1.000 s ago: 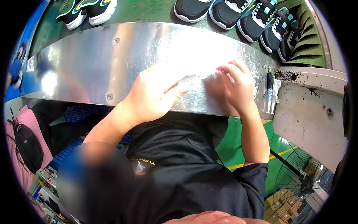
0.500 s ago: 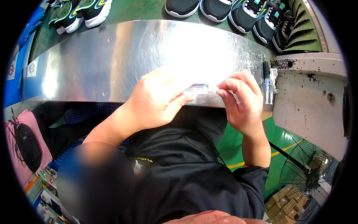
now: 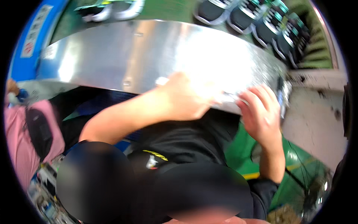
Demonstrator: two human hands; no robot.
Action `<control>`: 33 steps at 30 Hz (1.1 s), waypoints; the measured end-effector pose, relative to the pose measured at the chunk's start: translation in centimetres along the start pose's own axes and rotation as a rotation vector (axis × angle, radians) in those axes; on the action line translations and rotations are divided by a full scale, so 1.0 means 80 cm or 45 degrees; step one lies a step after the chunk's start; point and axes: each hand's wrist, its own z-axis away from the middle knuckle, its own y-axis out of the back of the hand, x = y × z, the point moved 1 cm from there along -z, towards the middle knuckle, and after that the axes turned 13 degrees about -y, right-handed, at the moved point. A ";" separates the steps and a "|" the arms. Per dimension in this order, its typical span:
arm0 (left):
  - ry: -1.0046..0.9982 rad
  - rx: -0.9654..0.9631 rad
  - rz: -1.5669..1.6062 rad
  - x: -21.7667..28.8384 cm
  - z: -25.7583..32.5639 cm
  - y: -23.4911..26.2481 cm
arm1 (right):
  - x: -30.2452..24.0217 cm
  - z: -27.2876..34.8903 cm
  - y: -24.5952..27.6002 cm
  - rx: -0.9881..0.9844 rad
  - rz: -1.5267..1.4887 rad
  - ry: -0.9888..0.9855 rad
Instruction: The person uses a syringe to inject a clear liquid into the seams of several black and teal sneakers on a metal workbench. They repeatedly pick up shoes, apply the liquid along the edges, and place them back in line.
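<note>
Over the near edge of the shiny metal bench, both hands are close together and smeared by motion. My left hand is closed around a small clear tube, whose end shows toward my right hand. Glare washes out part of that hand and the tube. Fingers and thumb pinched at the tube's far end, my right hand grips something too small and blurred to make out.
Black shoes with white soles line up beyond the bench on a green surface; more stand far left. Slim pen-like items lie at the bench's right end. A person in pink is at the left. A fan stands lower right.
The whole view has shifted, so bench, shoes and hands appear farther right, and the picture is blurrier. Both hands still meet at the clear tube; the left one is turned more over it.
</note>
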 end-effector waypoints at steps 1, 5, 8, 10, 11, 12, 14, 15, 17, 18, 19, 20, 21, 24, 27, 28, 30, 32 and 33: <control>-0.035 0.069 0.019 -0.002 0.000 -0.008 | 0.002 0.000 0.000 0.013 0.025 0.019; 0.051 0.021 0.074 0.004 -0.001 -0.006 | 0.001 -0.002 -0.005 0.046 -0.057 0.011; 0.025 0.072 0.188 0.002 -0.009 -0.006 | -0.006 -0.007 0.005 0.023 -0.073 -0.005; 0.038 -0.001 0.182 0.000 -0.011 0.001 | -0.004 -0.009 0.008 -0.046 -0.080 -0.030; 0.051 -0.040 0.170 0.000 -0.011 0.006 | 0.001 -0.008 0.007 -0.117 -0.090 -0.049; 0.086 -0.107 0.147 -0.002 -0.008 0.010 | 0.001 -0.011 0.006 -0.197 -0.097 -0.053; 0.138 -0.040 0.118 -0.008 -0.003 0.017 | -0.010 -0.024 0.006 0.010 -0.035 0.000; 0.137 0.006 0.120 -0.017 -0.004 0.022 | -0.015 -0.028 0.013 0.120 0.018 0.011; 0.538 0.198 0.672 -0.036 -0.004 0.041 | -0.016 -0.034 0.025 0.159 -0.011 -0.004; 0.605 0.409 0.995 -0.037 -0.007 0.051 | -0.020 -0.039 0.026 0.221 -0.051 0.008; 0.659 0.617 1.322 -0.036 -0.009 0.061 | -0.023 -0.044 0.025 0.282 -0.097 0.021; 0.640 0.787 1.673 -0.042 -0.011 0.063 | -0.028 -0.047 0.016 0.245 -0.101 0.015; 0.613 0.939 2.027 -0.045 -0.019 0.063 | -0.038 -0.051 0.010 0.204 -0.162 0.033; 0.316 1.020 2.229 -0.030 -0.045 0.072 | -0.065 -0.062 -0.010 0.176 -0.023 0.222; 0.284 0.989 2.343 -0.029 -0.055 0.080 | -0.074 -0.071 -0.021 0.255 0.017 0.291; 0.241 1.005 2.322 -0.029 -0.055 0.083 | -0.080 -0.076 -0.020 0.287 0.024 0.319; 0.290 0.961 2.496 -0.023 -0.056 0.087 | -0.085 -0.082 -0.020 0.316 0.055 0.336; 0.292 1.010 2.534 -0.023 -0.059 0.085 | -0.082 -0.081 -0.022 0.306 0.093 0.318; 0.270 0.998 2.497 -0.027 -0.062 0.085 | -0.086 -0.082 -0.019 0.308 0.174 0.303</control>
